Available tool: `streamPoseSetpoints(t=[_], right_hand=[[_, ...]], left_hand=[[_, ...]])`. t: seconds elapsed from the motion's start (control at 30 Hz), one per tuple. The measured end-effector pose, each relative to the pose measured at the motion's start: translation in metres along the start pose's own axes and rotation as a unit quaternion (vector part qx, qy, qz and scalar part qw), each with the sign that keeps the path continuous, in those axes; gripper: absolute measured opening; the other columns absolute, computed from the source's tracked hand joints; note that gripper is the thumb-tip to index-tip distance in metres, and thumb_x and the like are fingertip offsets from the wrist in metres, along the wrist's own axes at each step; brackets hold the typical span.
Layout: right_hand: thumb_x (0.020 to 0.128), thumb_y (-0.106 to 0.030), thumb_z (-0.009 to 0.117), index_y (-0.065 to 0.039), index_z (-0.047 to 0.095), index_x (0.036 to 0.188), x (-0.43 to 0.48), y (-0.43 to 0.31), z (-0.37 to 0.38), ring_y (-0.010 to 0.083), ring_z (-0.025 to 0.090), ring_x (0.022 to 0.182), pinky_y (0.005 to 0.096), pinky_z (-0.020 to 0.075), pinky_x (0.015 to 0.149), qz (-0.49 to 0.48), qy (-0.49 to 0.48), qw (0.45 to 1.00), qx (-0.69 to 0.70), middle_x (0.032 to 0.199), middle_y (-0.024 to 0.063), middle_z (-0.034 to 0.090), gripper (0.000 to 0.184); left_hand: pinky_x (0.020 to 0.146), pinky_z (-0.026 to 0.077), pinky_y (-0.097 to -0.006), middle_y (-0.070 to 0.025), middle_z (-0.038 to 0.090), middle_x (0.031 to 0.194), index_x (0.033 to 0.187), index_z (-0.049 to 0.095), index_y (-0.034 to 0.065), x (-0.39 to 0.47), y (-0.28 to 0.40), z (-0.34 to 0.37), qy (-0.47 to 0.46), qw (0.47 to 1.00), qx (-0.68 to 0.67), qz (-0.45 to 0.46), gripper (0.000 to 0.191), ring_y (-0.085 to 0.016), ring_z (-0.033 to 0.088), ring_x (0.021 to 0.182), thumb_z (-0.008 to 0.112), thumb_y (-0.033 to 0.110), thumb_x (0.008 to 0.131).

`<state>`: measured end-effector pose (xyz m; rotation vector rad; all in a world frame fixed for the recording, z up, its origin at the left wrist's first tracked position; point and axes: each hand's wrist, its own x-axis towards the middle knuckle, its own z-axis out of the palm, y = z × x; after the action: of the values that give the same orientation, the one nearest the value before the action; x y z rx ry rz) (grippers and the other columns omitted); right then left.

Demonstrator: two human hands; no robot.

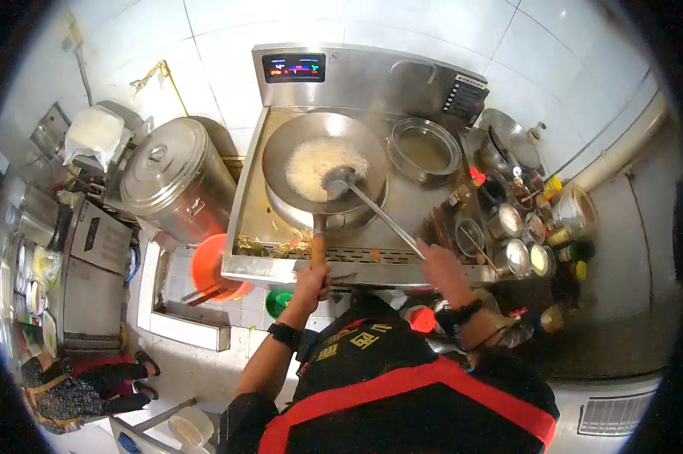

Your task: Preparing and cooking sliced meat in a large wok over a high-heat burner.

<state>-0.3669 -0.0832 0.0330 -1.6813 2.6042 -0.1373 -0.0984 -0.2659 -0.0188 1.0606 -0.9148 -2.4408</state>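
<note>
My left hand [312,286] is closed around the wooden handle [318,249] of a metal wok [279,153] on the stove. Pale, bubbling liquid [310,162] lies in the wok; what may be in it cannot be told. My right hand [445,271] grips the long metal handle of a ladle [384,215]. The ladle's bowl [338,180] rests in the liquid, at its near right side. Right of the wok, a round metal pot [425,148] stands on the stove top.
Seasoning containers [516,256] crowd the right side. A large lidded stockpot [168,170] stands left of the stove [245,215], above an orange bucket [211,264] on the floor. Food scraps [287,241] lie along the stove's front grate. Another person [80,391] is at the lower left.
</note>
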Motion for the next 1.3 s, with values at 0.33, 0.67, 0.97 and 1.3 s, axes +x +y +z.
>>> streamPoseSetpoints(t=[0.33,0.67,0.97,1.3], right_hand=[[0.079,-0.019,0.061,-0.003,0.055,0.115,0.063,-0.066,0.021,0.0423,0.060,0.078,0.0468,0.0475,0.068,0.046,0.000,0.950,0.307,0.083,0.0258,0.061,0.040],[0.087,-0.018,0.056,-0.002,0.058,0.096,0.064,-0.061,0.054,0.0244,0.057,0.058,0.0359,0.0454,0.051,0.114,-0.041,0.918,0.377,0.067,0.0108,0.058,0.019],[0.094,-0.022,0.051,-0.003,0.054,0.102,0.029,-0.059,-0.002,0.0066,0.041,0.042,0.0212,0.0354,0.036,0.230,-0.341,0.227,0.883,0.062,-0.0029,0.044,0.021],[0.088,-0.014,0.057,-0.001,0.054,0.092,0.039,-0.049,-0.020,0.0078,0.045,0.043,0.0242,0.0357,0.035,0.135,-0.199,0.730,0.639,0.061,0.0023,0.050,0.013]], left_hand=[[0.034,0.023,-0.0254,0.0000,0.043,0.057,0.079,0.045,0.0104,-0.004,-0.002,0.003,0.035,0.999,-0.008,0.003,0.023,-0.010,0.033,0.036,0.061,0.024,0.087],[0.034,0.021,-0.0254,0.0012,0.040,0.056,0.085,0.043,0.0127,0.000,-0.004,0.002,0.016,1.000,-0.007,0.007,0.022,-0.009,0.031,0.037,0.059,0.029,0.089],[0.036,0.024,-0.0255,0.0017,0.040,0.056,0.081,0.043,0.0126,-0.012,0.011,0.004,0.019,1.000,0.024,-0.004,0.030,-0.009,0.033,0.038,0.061,0.035,0.088],[0.066,0.052,-0.0357,-0.0154,0.066,0.081,0.111,0.057,-0.0027,-0.104,0.072,0.031,0.025,0.710,0.660,0.242,0.051,-0.024,0.067,0.072,0.069,0.037,0.082]])
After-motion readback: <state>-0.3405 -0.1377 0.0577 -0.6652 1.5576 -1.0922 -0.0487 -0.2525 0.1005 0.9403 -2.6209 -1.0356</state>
